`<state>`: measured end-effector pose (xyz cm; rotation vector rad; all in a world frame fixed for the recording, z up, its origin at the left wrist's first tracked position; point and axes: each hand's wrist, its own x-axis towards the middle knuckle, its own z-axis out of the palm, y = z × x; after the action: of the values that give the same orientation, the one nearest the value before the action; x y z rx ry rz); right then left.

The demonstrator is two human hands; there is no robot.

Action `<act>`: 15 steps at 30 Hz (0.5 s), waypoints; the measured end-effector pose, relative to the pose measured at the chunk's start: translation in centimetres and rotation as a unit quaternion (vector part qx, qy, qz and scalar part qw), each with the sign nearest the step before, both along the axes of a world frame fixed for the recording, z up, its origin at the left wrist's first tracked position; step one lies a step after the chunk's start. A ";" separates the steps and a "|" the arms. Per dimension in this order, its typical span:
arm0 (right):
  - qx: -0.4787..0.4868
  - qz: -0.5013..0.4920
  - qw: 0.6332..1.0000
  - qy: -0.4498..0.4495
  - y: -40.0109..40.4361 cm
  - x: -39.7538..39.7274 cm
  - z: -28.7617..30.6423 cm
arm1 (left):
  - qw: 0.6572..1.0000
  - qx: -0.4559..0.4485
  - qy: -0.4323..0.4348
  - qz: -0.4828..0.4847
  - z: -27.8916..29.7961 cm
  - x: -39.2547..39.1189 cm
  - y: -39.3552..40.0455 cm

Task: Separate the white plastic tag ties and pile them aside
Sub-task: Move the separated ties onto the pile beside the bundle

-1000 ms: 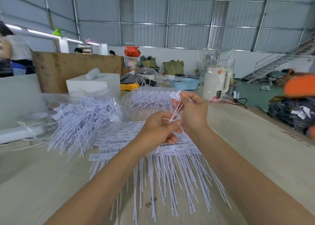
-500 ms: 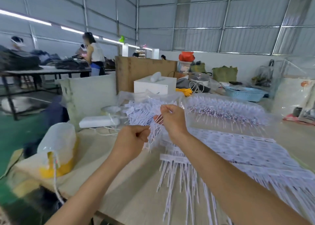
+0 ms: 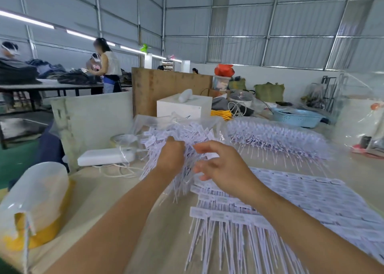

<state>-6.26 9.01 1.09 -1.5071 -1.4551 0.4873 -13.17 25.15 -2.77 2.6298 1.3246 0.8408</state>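
Far left on the table (image 3: 124,207): plastic bag (image 3: 35,203), white over yellow, slumped near the edge. Just past it, white power bank (image 3: 106,159) with its cable looped on the tabletop, lying beside the loose pile of tag ties (image 3: 166,136). Left hand (image 3: 170,157) reaching into that pile, knuckles to camera, fingers buried among the ties, so cannot tell whether gripping or slack. Right hand (image 3: 223,165) hovering just beside it, fingers spread and relaxed, holding nothing. Below and rightward, joined sheets of tag ties (image 3: 291,192) laid flat in overlapping rows, stems fanning toward the near edge. Behind those, bagged bundle of ties (image 3: 276,138). Further back, blue basket (image 3: 297,118).
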 end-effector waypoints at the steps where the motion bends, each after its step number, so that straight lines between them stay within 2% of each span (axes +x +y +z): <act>1: 0.002 0.008 1.000 0.009 -1.0 0.5 0.0 | 0.999 0.006 0.028 0.020 -0.3 0.5 0.3; 7: -0.001 -0.031 0.999 0.023 -4.5 4.6 -0.7 | 0.972 0.071 0.196 0.109 0.1 2.2 -0.4; 9: -0.011 -0.057 0.998 0.032 -5.1 5.7 -1.1 | 0.962 0.072 0.227 0.135 1.2 2.0 -1.6; 12: -0.028 -0.100 0.994 0.035 -5.9 7.3 -1.9 | 0.954 0.083 0.236 0.164 3.0 1.7 -4.4; 15: -0.040 -0.125 0.991 0.020 -7.4 8.8 -2.7 | 0.957 0.148 0.196 0.153 4.4 2.0 -8.6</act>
<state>2.57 1.60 -1.62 -1.7068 -1.2075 0.4245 -11.17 16.56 1.61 2.9850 1.8759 0.6045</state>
